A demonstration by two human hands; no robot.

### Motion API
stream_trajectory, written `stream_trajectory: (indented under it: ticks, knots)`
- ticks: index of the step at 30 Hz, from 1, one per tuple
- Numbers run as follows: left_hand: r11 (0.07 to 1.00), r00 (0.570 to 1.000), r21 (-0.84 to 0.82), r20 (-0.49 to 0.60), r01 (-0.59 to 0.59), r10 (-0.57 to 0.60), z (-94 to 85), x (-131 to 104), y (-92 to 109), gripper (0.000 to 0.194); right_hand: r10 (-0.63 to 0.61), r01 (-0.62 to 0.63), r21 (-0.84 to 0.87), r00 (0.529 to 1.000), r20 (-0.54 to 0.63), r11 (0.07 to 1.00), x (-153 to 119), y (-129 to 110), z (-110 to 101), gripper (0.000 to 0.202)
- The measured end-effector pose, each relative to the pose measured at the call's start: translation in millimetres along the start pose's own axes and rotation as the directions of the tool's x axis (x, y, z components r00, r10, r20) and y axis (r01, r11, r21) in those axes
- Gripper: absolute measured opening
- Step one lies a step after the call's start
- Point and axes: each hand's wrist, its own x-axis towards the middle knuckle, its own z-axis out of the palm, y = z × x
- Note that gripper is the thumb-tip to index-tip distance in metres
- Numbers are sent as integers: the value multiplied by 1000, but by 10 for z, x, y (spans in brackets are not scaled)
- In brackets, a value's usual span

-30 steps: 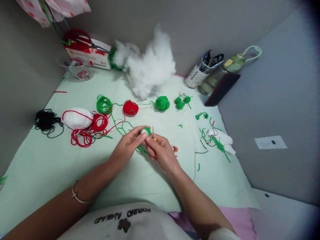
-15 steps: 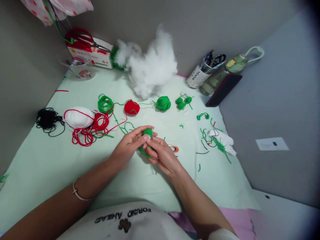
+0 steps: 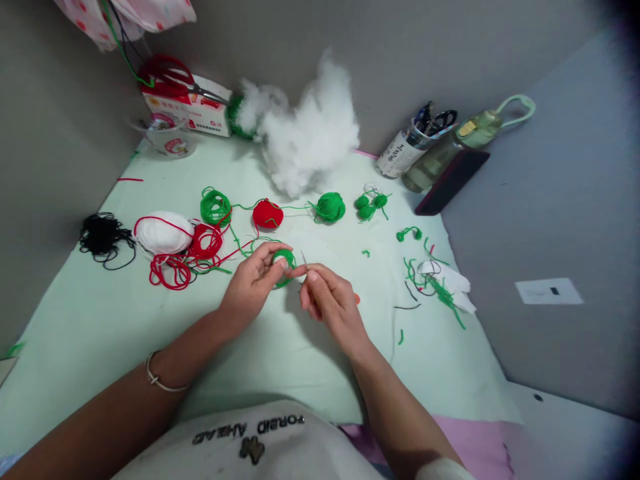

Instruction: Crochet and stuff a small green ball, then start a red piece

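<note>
My left hand [image 3: 255, 277] is closed on a small green crocheted piece [image 3: 284, 256], which has a pale spot of white at its thumb. Just to its right, my right hand [image 3: 333, 300] pinches a thin metal hook [image 3: 303, 257], whose tip points up and stands apart from the green piece. Green yarn hangs below the piece between the hands. An orange object [image 3: 357, 299] shows partly behind my right hand. Farther back lie a green yarn ball [image 3: 331, 207] and a red yarn ball [image 3: 268, 214].
White stuffing [image 3: 310, 133] lies at the back, beside a box [image 3: 210, 113] with red scissors [image 3: 167, 73]. Black yarn [image 3: 103, 237] and a white yarn ball [image 3: 164, 233] lie left. Right are yarn scraps [image 3: 443, 293], a pen cup [image 3: 400, 153], a bottle [image 3: 425, 167] and a dark slab [image 3: 453, 181].
My hands have moved apart. The hook has come away from the green piece with my right hand, and the left hand has turned the piece and shifted slightly left.
</note>
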Motion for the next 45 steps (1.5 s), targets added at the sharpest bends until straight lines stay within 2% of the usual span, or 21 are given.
stream_trajectory:
  ticks: [3,8,13,18,22,25,28,30,31,34,36,37,39,41,43,45]
  knots:
    - [998,1000,62,6,-16,16,25,-32,-19,22,108,-123,104,985,135,987,-5,-40,-19,31]
    - [987,1000,163,8,-13,12,49,-57,-25,17,201,-256,237,951,235,937,32,-23,-60,28]
    - [978,1000,205,-1,-30,30,54,-58,-60,18,231,-324,347,931,284,880,75,1,-83,25]
    - [966,998,252,-17,-54,60,50,-61,-59,21,281,-422,467,896,343,777,96,11,-112,21]
    - [915,992,390,-28,-104,124,44,-63,-59,22,299,-435,530,897,326,728,128,-6,-142,19]
    - [907,989,402,-27,-126,149,50,-61,-56,19,304,-426,526,902,306,736,125,-16,-128,19]
    - [952,995,292,3,-95,99,65,-50,-7,14,247,-304,382,950,191,873,61,-24,-62,21]
    - [987,998,155,46,-45,39,74,-39,43,12,139,-148,148,988,68,978,-6,-29,-6,23]
    - [996,998,89,68,-19,13,75,-33,65,11,69,-69,7,997,28,998,-40,-29,18,23]
    - [999,992,-15,121,35,-33,66,-25,95,9,-120,122,-347,992,28,930,-115,-14,63,20]
    - [999,991,-30,126,37,-33,53,-25,83,8,-180,190,-449,981,66,873,-132,1,72,17]
    - [999,992,-31,127,29,-25,45,-27,71,8,-180,194,-446,981,74,874,-132,6,73,17]
    - [1000,992,-27,129,-1,4,30,-29,44,11,-119,139,-326,990,80,935,-119,4,68,20]
    - [999,991,-28,124,-43,46,17,-31,24,16,-12,25,-99,992,124,995,-93,-16,49,25]
    - [995,991,-17,94,-98,99,12,-37,17,18,74,-103,128,974,214,986,-57,-44,14,28]
    - [990,990,31,41,-140,138,21,-49,26,16,136,-234,302,940,312,924,-16,-65,-32,28]
